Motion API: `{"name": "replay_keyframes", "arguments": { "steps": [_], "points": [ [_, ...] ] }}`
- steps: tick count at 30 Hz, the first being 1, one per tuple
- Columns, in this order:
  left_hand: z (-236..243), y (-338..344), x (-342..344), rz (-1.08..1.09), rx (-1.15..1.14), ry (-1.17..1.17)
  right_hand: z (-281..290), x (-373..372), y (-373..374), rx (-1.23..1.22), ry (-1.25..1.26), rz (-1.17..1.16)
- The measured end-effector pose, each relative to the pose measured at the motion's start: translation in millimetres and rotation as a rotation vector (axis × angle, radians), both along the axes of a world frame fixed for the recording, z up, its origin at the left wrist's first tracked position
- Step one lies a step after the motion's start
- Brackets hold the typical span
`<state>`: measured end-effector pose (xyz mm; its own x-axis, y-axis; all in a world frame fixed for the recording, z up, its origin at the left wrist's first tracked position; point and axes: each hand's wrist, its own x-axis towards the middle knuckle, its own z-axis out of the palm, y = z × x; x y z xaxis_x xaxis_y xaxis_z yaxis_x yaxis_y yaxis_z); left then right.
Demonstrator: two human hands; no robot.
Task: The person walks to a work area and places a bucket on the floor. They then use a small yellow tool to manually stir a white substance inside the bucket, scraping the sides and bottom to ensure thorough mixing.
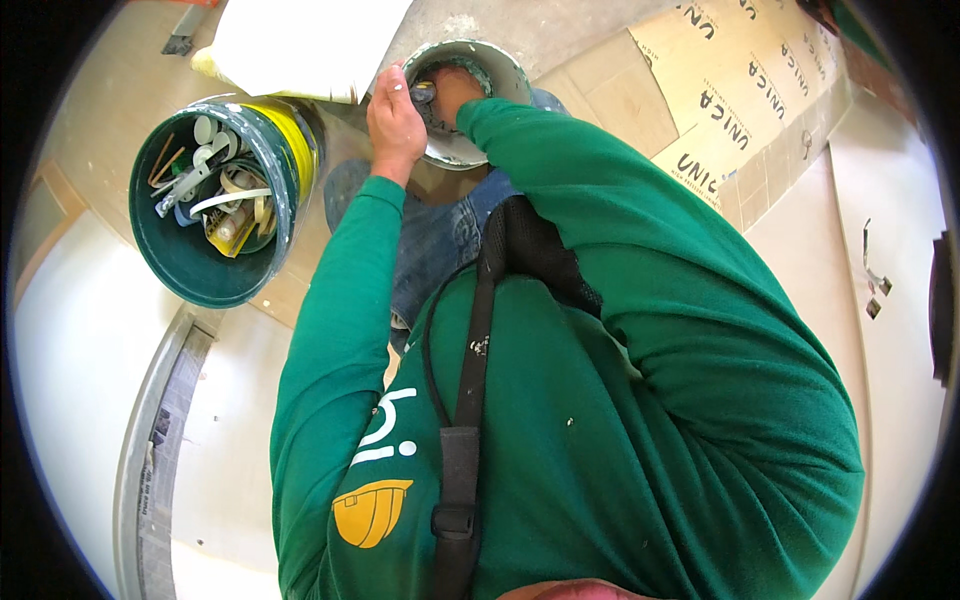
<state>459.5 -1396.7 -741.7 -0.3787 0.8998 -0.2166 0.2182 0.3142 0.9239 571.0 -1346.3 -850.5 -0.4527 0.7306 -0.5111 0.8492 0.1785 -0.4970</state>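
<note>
A pale bucket (508,72) with dark, mottled smears round its inside stands at the top centre, near my jeans-clad legs. My left hand (393,125) grips its left rim, fingers pointing away from me, with a white spot by the thumb. Into the bucket reaches my right hand (455,92), its fingers hidden below the rim. Next to it inside lies a rounded dark grey thing with a touch of yellow (423,92), possibly part of a tool; whether my right hand touches it I cannot tell.
A dark green bucket (150,235) at the left holds mixed tools and scraps, with something yellow over its rim. A white board-like sheet (300,45) stands beyond. Printed brown cardboard (735,95) covers floor at the upper right. Wires (872,270) protrude from the right wall.
</note>
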Motion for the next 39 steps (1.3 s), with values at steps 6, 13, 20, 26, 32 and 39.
{"name": "replay_keyframes", "arguments": {
  "steps": [6, 13, 20, 26, 32, 39],
  "points": [
    [-8, -2, -2, 0.018, 0.048, 0.034, 35, -5, -6, -0.113, -0.065, 0.113],
    [-1, -1, 1, 0.006, 0.045, 0.034, 18, -1, 0, 0.034, -0.054, 0.041],
    [-5, 1, 2, 0.013, 0.085, 0.031, 8, 9, 10, 0.114, -0.072, -0.092],
    [-2, 0, 2, 0.011, 0.049, 0.039, 9, 0, -7, 0.005, -0.038, 0.066],
    [-2, -11, -2, 0.036, 0.031, 0.047, 19, 1, -6, -0.016, -0.108, 0.103],
    [-3, -1, -1, 0.042, 0.065, 0.005, 15, 7, 13, 0.040, -0.158, 0.044]
  ]
}}
